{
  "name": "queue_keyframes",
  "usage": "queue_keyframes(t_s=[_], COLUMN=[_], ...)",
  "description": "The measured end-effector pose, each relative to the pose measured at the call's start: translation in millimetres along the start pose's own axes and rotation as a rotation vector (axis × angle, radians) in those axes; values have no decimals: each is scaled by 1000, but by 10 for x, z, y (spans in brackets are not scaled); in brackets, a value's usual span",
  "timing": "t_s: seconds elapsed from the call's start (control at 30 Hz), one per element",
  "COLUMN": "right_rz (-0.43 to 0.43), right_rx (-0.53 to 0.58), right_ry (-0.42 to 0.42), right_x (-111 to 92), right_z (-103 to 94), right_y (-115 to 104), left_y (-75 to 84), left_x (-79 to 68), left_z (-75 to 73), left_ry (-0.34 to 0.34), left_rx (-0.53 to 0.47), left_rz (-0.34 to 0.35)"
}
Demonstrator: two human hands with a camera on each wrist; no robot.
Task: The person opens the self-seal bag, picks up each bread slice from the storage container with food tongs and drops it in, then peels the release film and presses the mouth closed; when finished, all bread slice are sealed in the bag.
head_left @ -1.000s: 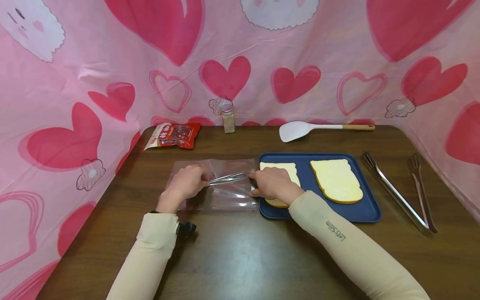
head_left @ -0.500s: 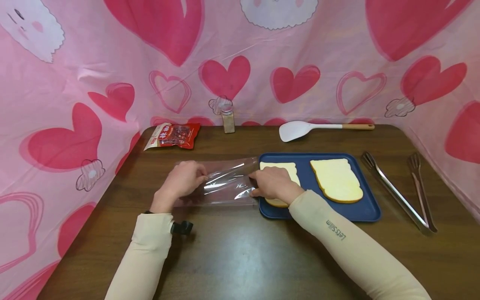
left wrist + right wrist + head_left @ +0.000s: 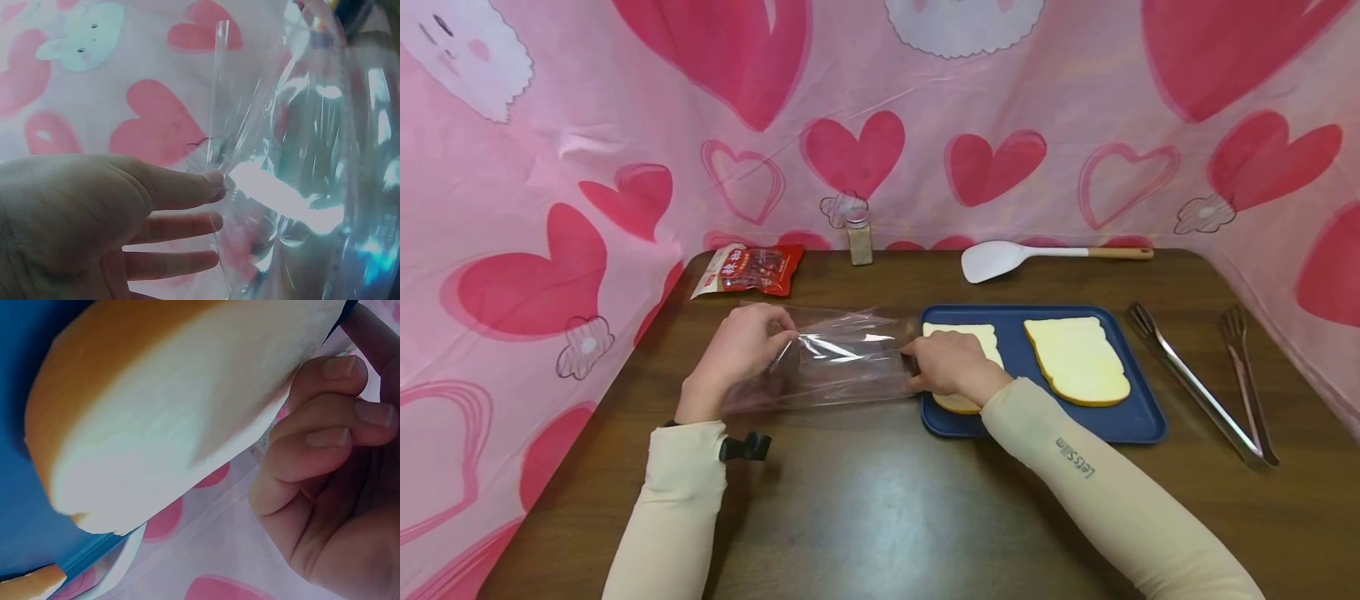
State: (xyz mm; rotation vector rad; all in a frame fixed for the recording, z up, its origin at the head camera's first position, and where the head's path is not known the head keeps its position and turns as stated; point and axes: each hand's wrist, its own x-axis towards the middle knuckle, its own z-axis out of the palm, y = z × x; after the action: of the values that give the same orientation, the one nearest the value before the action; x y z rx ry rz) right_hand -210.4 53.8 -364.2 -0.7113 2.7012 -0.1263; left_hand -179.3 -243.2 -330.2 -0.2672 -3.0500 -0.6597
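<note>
A clear plastic bag (image 3: pixel 842 358) lies across the table's left middle, shiny and partly lifted. My left hand (image 3: pixel 741 342) pinches its upper layer near the left end; in the left wrist view the thumb meets the film and the other fingers stretch beside it. My right hand (image 3: pixel 951 362) holds the bag's right end, forefinger and thumb apart at its edge. In the right wrist view the other fingers curl in, beside a bread slice (image 3: pixel 175 406). That slice lies partly under my right hand on a blue tray (image 3: pixel 1011 425), left of a second slice (image 3: pixel 1077 360).
Metal tongs (image 3: pixel 1198 387) lie spread to the right of the tray. Along the back are a red snack packet (image 3: pixel 752 268), a small shaker jar (image 3: pixel 859 239) and a white spatula (image 3: pixel 996 260) with a wooden handle. A pink heart-print cloth (image 3: pixel 940 92) rises behind the table.
My left hand has moved left and away from me, drawing the bag's upper film up and left. Its bunched fold has spread into a wider sheet. My right hand stays at the right end.
</note>
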Motion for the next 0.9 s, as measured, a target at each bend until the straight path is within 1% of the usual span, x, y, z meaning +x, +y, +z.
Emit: queue_keyframes(t_s=[0.2, 0.33, 0.57, 0.73, 0.8, 0.9], right_rz=[0, -3, -7, -20, -27, -34], right_rx=[-11, -9, 9, 18, 27, 58], right_ry=[4, 8, 2, 1, 12, 39], right_x=[2, 4, 1, 1, -6, -50], right_z=[-8, -8, -9, -13, -20, -42], right_y=[4, -2, 17, 39, 45, 59], left_y=[32, 50, 71, 48, 29, 6], left_x=[-55, -65, -19, -1, 3, 10], left_z=[-117, -134, -23, 43, 67, 102], left_ry=[35, 37, -13, -54, -79, -103], left_rx=[-22, -24, 1, -8, -28, -39], left_rz=[4, -1, 10, -24, -45, -53])
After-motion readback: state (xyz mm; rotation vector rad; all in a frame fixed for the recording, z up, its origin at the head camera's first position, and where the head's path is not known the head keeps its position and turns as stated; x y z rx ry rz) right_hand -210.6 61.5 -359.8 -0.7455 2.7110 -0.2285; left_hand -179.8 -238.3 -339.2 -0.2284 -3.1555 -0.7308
